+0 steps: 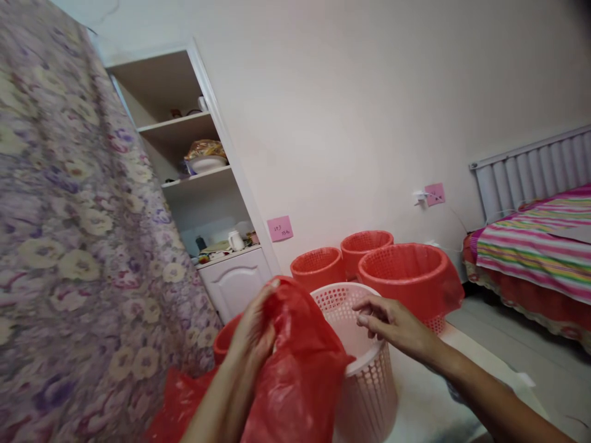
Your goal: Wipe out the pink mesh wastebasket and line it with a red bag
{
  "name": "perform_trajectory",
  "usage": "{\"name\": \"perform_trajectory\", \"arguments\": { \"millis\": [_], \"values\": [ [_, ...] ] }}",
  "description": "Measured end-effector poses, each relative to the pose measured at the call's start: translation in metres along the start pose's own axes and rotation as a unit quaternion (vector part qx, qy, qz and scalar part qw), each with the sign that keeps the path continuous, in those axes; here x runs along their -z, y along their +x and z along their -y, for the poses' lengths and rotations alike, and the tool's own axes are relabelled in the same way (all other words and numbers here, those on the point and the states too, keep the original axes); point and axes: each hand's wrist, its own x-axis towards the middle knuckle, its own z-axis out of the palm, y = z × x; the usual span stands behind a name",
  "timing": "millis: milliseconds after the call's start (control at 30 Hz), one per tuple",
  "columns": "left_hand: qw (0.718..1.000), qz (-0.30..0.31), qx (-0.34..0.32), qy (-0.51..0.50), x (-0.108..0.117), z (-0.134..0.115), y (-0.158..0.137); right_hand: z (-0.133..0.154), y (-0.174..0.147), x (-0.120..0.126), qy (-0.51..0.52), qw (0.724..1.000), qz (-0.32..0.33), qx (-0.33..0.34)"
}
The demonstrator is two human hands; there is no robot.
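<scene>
In the head view, my left hand [259, 326] grips a red plastic bag [300, 363] near its upper edge. The bag hangs down in front of a light pink perforated wastebasket [369, 394] and hides part of its left side. My right hand [383, 320] hovers over the wastebasket's opening, fingers loosely curled and apart, with nothing visible in it. Behind stand baskets lined with red bags: one at the right [410, 292], one at the back [367, 240] and one at the left [318, 261].
The baskets stand on a pale tabletop [425, 387]. More red plastic [184, 394] lies at lower left, beside another red-lined basket [224, 338]. A floral curtain [92, 215] hangs at the left, near shelves [194, 178]. A bed [530, 234] stands at the far right.
</scene>
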Motion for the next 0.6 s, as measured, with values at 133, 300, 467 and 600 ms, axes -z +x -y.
{"name": "perform_trajectory", "arguments": {
  "millis": [133,300,467,600],
  "values": [
    [0.999,0.027,0.007,0.020,-0.009,0.024,0.006,0.011,-0.003,0.003,0.051,0.999,0.011,0.005],
    [0.996,0.042,-0.025,0.071,-0.016,0.043,0.006,0.044,-0.025,0.006,0.065,0.997,0.026,0.013],
    [0.988,0.059,-0.067,0.124,-0.022,0.048,-0.012,0.070,-0.042,-0.011,-0.015,0.999,-0.033,0.011],
    [0.980,0.086,-0.083,0.157,-0.023,0.054,-0.028,0.059,-0.042,-0.032,-0.134,0.988,-0.074,-0.013]
  ]
}}
